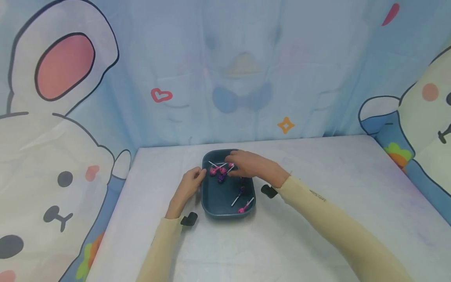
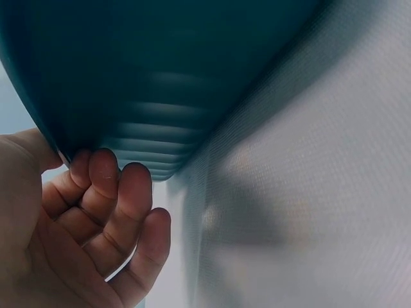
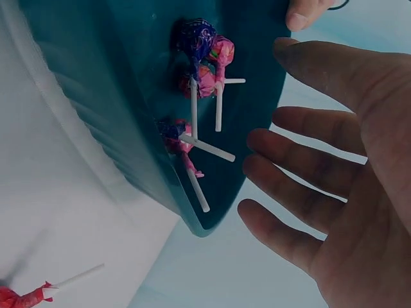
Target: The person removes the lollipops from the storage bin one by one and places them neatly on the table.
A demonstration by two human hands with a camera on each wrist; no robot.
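Observation:
A dark teal plastic tray (image 1: 218,199) stands on the table with several wrapped lollipops in it. Pink lollipops (image 1: 213,171) and a purple lollipop (image 1: 221,178) cluster toward its far end. Nearer its front right lie another purple lollipop (image 1: 241,190) and a pink lollipop (image 1: 242,210). My left hand (image 1: 192,181) pinches the tray's left rim, its fingers curled beneath the edge in the left wrist view. Over the tray's far right side is my right hand (image 1: 246,163); the right wrist view shows its fingers (image 3: 302,154) spread and loosely bent, holding nothing.
A red lollipop (image 3: 26,296) lies on the white table outside the tray in the right wrist view. Behind the table (image 1: 317,235) hangs a light blue cloth (image 1: 176,58) printed with cartoon figures. Dark wrist cameras (image 1: 189,219) sit at both cuffs.

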